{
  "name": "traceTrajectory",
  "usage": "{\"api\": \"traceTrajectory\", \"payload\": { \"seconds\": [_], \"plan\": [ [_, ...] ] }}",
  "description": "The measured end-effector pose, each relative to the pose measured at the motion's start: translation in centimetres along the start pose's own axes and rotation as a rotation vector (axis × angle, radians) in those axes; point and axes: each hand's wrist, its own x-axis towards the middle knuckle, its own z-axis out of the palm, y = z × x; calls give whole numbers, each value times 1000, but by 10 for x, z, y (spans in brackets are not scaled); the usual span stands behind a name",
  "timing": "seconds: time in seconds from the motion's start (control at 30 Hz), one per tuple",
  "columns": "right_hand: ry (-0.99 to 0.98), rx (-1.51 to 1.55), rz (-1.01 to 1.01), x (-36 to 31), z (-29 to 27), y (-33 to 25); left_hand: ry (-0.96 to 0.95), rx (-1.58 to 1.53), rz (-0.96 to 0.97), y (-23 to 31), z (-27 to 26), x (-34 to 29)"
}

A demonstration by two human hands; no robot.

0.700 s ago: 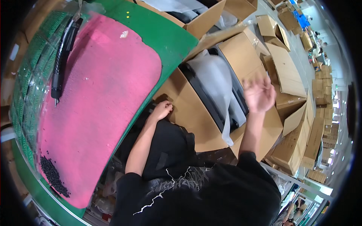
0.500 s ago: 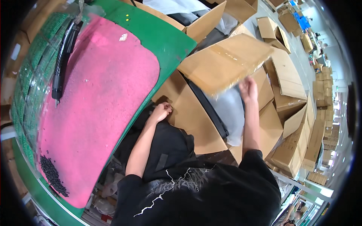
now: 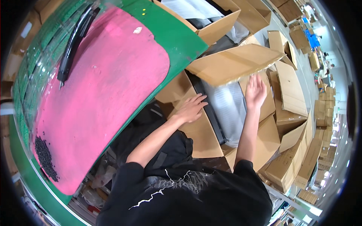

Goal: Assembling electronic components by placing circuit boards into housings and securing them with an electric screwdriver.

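An opened cardboard box holds a long black item (image 3: 213, 116) and a translucent white foam wrap (image 3: 230, 109). My left hand (image 3: 190, 109) reaches over the box's left flap (image 3: 200, 133), fingers stretched out and tips by the black item's edge. It holds nothing. My right hand (image 3: 256, 92) is raised at the right of the wrap, palm showing and fingers apart. Its fingertips are close to the lower edge of the box's raised far flap (image 3: 233, 64); whether they touch it I cannot tell.
On my left, a green table (image 3: 181, 41) carries a pink mat (image 3: 117, 79), a black power screwdriver (image 3: 69, 52) and a pile of small black screws (image 3: 46, 160). More opened boxes (image 3: 288, 90) crowd the right. Another box (image 3: 222, 28) with wrapped contents stands beyond.
My left hand has moved right, from a curled pose near the table edge to stretched fingers over the box. The far flap has tipped upward, and my view has shifted slightly.
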Motion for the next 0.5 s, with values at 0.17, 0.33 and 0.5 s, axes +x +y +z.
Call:
{"api": "traceTrajectory", "payload": {
  "seconds": [0.17,0.33,0.5],
  "plan": [
    [-298,-913,-396,39,148,71,-195,368,-67,-14,26,3],
    [-754,-1776,-344,160,98,182,-242,520,-135,0,37,18],
    [-655,-2303,-819,98,62,248,-161,648,-104,-1,52,16]
  ]
}}
